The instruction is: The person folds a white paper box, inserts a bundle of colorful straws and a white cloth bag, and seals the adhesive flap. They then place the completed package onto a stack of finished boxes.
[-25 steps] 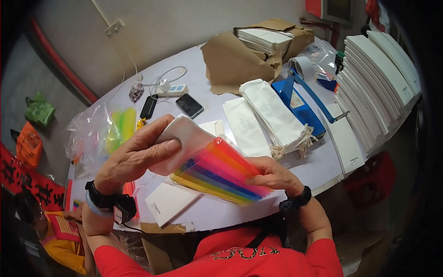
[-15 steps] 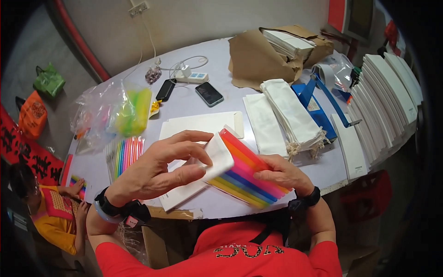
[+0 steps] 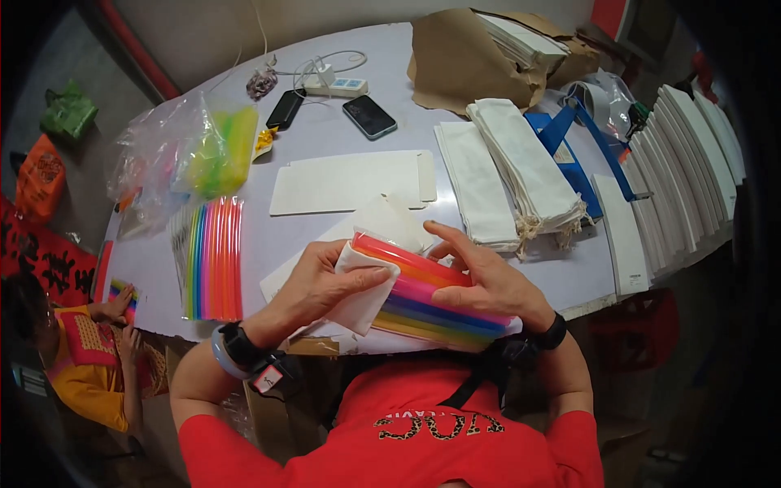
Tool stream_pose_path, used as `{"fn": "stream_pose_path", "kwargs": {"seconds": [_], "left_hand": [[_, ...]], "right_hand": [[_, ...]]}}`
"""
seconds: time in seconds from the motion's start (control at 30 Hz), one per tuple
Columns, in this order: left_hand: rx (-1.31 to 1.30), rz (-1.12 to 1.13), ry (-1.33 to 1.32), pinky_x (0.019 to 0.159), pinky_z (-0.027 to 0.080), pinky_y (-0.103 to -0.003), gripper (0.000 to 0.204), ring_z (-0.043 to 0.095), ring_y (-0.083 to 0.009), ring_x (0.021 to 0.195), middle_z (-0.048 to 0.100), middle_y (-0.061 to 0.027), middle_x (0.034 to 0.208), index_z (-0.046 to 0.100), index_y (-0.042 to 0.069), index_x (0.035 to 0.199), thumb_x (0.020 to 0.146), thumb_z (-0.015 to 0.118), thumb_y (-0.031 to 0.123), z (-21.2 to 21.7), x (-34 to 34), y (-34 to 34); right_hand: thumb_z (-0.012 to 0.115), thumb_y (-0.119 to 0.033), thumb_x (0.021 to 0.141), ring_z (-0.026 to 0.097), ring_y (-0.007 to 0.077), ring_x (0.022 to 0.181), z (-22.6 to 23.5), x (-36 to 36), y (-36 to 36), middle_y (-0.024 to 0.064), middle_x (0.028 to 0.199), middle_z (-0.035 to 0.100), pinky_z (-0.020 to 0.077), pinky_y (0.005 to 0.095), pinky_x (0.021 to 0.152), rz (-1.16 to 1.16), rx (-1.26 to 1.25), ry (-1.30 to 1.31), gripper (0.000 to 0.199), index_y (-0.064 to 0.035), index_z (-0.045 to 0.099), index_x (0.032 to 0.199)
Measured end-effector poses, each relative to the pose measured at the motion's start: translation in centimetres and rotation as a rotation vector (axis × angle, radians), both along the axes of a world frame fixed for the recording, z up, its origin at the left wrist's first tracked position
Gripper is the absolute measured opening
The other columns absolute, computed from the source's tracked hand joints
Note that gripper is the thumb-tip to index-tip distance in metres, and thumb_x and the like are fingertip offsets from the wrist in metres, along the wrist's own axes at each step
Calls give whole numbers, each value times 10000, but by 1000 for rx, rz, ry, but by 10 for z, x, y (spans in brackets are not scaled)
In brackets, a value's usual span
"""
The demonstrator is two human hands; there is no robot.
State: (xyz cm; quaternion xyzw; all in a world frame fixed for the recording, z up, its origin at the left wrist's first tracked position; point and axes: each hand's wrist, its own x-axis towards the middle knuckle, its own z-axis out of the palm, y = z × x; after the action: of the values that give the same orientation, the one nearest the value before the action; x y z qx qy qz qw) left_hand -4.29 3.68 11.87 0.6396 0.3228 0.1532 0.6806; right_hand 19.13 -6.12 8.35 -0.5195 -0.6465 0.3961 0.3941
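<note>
Head view, nearest item: pack of rainbow-coloured straws point(image 3: 431, 297) in clear wrap, held low over the near edge of the tabletop point(image 3: 325, 130), just above the person's red shirt. Long axis runs from upper left to lower right, colour bands from orange at the far side to yellow at the near side. Left hand point(image 3: 321, 281): fingers closed on a white cloth pouch point(image 3: 358, 289) at the pack's left end. Right hand point(image 3: 480, 276): fingers curled over the pack's right half, gripping it.

Next out: flat white card sheet point(image 3: 350, 183); second rainbow straw pack point(image 3: 213, 259) lying to the left, long axis near to far. Bare surface between these.

Right side: stack of white cloth bags point(image 3: 521, 167), blue tape dispenser point(image 3: 578, 134), row of white cards point(image 3: 691, 154) along the right edge.

Far: two phones point(image 3: 368, 115), power strip point(image 3: 342, 84), brown paper parcel point(image 3: 480, 53), clear bag of green-yellow goods point(image 3: 211, 150).

Surface pale lilac, rounded edge; wall behind.
</note>
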Motion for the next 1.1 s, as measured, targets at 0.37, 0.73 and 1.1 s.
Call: {"fn": "stream_pose_path", "kwargs": {"seconds": [0.37, 0.73, 1.1], "left_hand": [[-95, 123, -66, 752, 531, -268, 283, 648, -123, 836, 686, -74, 975, 653, 1, 1091, 865, 698, 165, -58, 19, -2], [-133, 143, -136, 729, 519, -258, 347, 626, -111, 825, 678, -55, 941, 609, 13, 1135, 869, 701, 216, -86, 7, -20], [902, 153, 618, 724, 489, -443, 436, 637, -340, 885, 669, -187, 909, 669, 2, 866, 784, 671, 430, -83, 46, 114]], "right_hand": [[731, -517, 711, 633, 320, 672, -32, -23, 7, 138, 732, 632, 476, 398, 598, -351, 91, -553, 501, -55, 630, 876], [717, -488, 734, 605, 329, 625, -47, -30, -2, 136, 673, 592, 457, 412, 551, -283, 19, -599, 451, -59, 580, 767], [736, -395, 754, 543, 344, 551, -63, -17, -32, 151, 597, 538, 415, 400, 513, -398, -73, -504, 408, -39, 538, 733]]}}
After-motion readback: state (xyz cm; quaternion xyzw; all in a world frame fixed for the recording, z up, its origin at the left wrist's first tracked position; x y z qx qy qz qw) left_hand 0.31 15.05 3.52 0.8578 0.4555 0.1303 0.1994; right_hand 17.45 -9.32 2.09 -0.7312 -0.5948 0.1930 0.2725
